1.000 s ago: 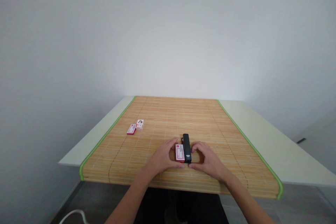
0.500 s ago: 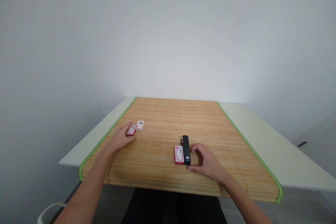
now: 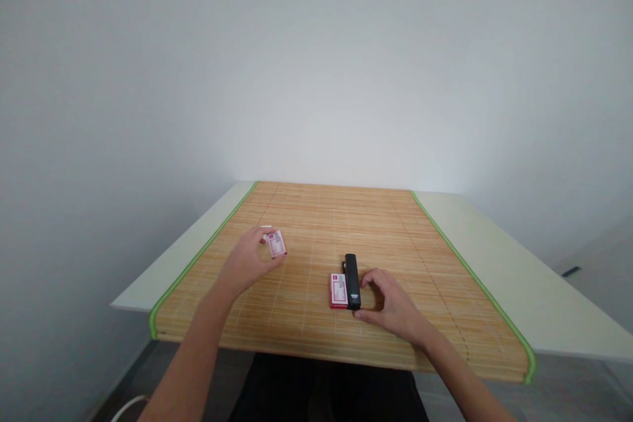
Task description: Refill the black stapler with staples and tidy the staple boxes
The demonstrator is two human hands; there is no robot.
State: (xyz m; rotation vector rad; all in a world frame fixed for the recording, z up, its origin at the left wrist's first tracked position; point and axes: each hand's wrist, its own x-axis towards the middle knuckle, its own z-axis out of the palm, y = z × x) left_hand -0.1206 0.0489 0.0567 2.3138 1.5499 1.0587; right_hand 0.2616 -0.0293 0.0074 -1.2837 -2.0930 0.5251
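My left hand (image 3: 248,262) is closed on a small red-and-white box (image 3: 276,244) and holds it just above the bamboo mat (image 3: 316,224). A second small white box is mostly hidden behind that hand. My right hand (image 3: 388,302) rests curled on the mat, with its fingertips against the right side of a black stapler (image 3: 351,279). Another red-and-white box (image 3: 339,291) lies flat on the mat, touching the stapler's left side.
The mat with green edging covers the middle of a pale table (image 3: 519,277), which stands against a plain white wall. A white cable (image 3: 129,403) lies on the floor at the lower left. The table's near edge is close to my body.
My left hand left the stapler, reached to the far left, closed on a small red-and-white box and is bringing it rightward. My right hand has stayed beside the stapler.
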